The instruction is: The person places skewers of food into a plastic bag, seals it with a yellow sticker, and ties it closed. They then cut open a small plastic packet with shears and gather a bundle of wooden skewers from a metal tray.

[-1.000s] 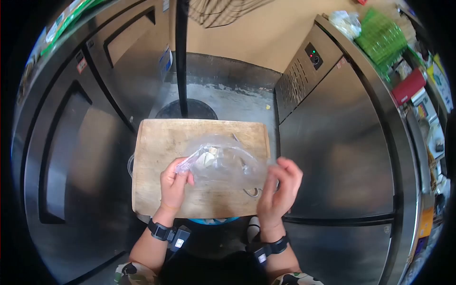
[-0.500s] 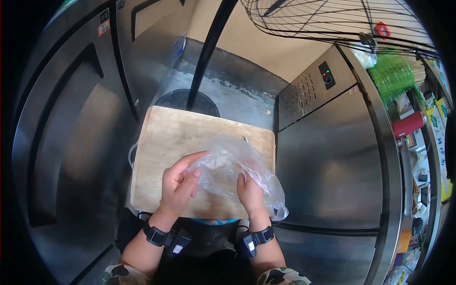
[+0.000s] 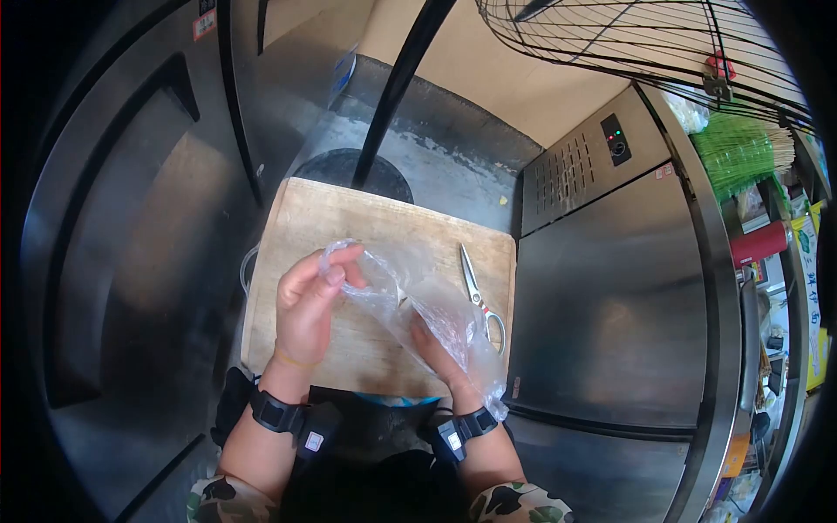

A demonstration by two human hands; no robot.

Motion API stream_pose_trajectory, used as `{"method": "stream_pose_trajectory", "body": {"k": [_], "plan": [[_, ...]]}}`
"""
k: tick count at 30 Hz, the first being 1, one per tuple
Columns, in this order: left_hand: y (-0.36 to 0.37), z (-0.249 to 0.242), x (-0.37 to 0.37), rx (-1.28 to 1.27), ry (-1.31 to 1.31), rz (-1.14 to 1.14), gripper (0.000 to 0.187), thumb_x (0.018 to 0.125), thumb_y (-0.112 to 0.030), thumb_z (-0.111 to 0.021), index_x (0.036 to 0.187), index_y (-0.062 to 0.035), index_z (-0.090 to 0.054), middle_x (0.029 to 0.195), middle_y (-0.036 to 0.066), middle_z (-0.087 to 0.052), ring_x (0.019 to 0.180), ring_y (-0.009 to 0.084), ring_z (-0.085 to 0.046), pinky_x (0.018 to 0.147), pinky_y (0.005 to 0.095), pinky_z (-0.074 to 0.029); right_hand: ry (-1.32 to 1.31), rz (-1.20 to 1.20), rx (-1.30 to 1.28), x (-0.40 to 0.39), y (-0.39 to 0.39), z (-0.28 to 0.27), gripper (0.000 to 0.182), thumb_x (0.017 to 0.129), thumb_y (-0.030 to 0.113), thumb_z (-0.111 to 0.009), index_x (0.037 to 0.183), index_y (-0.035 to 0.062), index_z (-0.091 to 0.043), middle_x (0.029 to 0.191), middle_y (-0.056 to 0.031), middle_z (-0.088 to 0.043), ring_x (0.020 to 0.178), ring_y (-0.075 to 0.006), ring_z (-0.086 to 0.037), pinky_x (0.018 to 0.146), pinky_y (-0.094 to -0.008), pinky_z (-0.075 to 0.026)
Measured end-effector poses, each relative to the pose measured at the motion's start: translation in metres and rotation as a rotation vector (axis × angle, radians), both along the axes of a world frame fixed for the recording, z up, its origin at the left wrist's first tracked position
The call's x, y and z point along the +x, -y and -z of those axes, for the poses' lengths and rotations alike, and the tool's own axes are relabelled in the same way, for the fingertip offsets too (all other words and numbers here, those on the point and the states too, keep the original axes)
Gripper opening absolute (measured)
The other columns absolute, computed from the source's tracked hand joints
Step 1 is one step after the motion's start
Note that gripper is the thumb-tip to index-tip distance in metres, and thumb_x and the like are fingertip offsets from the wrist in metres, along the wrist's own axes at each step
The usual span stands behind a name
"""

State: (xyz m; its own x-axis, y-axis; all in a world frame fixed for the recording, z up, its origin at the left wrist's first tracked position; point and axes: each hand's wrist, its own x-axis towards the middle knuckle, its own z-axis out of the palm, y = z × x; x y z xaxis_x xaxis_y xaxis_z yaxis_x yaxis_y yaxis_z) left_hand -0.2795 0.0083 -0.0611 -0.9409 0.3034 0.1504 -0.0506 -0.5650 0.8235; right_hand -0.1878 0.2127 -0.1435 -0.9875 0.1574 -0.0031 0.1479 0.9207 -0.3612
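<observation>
A clear plastic bag [image 3: 458, 315] hangs between my hands above a wooden board [image 3: 305, 209]. My left hand [image 3: 307, 301] pinches the bag's edge between thumb and fingers at the upper left. The right hand [image 3: 436, 353] is at the bag's lower right part, its fingers behind or inside the clear film, so their grip is hard to make out. Scissors [image 3: 475, 296] with open blades lie on the right side of the board, just right of the bag.
A black fan pole [image 3: 392, 105] rises behind the board from a round base [image 3: 388, 174], its wire cage [image 3: 628, 44] at the top right. Steel cabinets stand left [image 3: 148, 261] and right [image 3: 610, 296]. Shelves at far right hold a red bottle [image 3: 758, 244] and green-wrapped sticks [image 3: 732, 152].
My left hand has moved left and up with the bag's edge. The right hand has shifted left, deeper behind the film. The scissors, mostly covered before, now show fully.
</observation>
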Motion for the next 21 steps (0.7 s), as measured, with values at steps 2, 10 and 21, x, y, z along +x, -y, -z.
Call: {"method": "stream_pose_trajectory", "body": {"k": [2, 10, 21], "plan": [[-0.007, -0.003, 0.004, -0.106, -0.102, -0.041, 0.035, 0.086, -0.013, -0.058, 0.118, 0.0020, -0.060, 0.093, 0.006, -0.058, 0.089, 0.0148, -0.055, 0.085, 0.0295, -0.043, 0.135, 0.029, -0.057, 0.000, -0.001, -0.009, 0.036, 0.085, 0.023, -0.056, 0.115, 0.0028, -0.058, 0.111, -0.0229, -0.059, 0.103, -0.0394, -0.055, 0.092, -0.0439, -0.041], [-0.007, -0.018, 0.011, -0.644, -0.872, -0.527, 0.055, 0.083, -0.018, -0.061, 0.131, 0.0031, -0.046, 0.127, 0.015, -0.040, 0.100, 0.0223, -0.051, 0.089, 0.0343, -0.042, 0.002, 0.083, -0.134, 0.013, 0.001, -0.019, 0.029, 0.084, 0.020, -0.061, 0.110, 0.0079, -0.063, 0.111, -0.0159, -0.062, 0.109, -0.0348, -0.054, 0.095, -0.0427, -0.042], [-0.010, -0.012, 0.016, -0.327, -0.337, -0.302, 0.063, 0.098, -0.017, -0.044, 0.148, -0.0054, -0.008, 0.111, 0.014, -0.058, 0.095, 0.0170, -0.057, 0.088, 0.0310, -0.044, -0.293, -0.790, -1.645, 0.044, -0.016, -0.136, 0.043, 0.079, 0.015, -0.070, 0.113, -0.0084, -0.058, 0.092, -0.0316, -0.064, 0.070, -0.0404, -0.066, 0.062, -0.0449, -0.054]]}}
